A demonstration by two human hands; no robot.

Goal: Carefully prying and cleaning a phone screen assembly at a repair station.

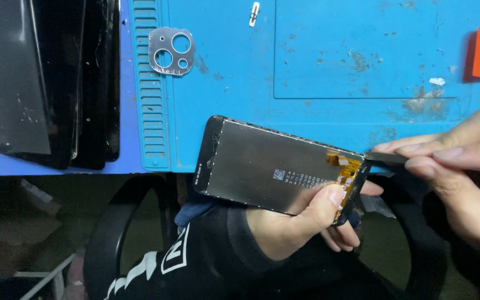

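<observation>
The rectangular grey-backed phone screen panel (268,166) sits gripped in the left hand (301,222), near the blue work mat (318,66). Right of it, the right hand (462,172) pinches a thin dark flat tool (387,157) at the panel's right end.

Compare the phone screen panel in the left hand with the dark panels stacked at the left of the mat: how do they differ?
The screen panel is held up off the blue mat by the left hand, its silver-grey back and orange flex showing; the stacked panels lie flat, glossy black. The held one is single, with the right hand pressing a thin dark tool at its end; the stack overlaps, untouched. Both are flat rectangular panels.
</observation>
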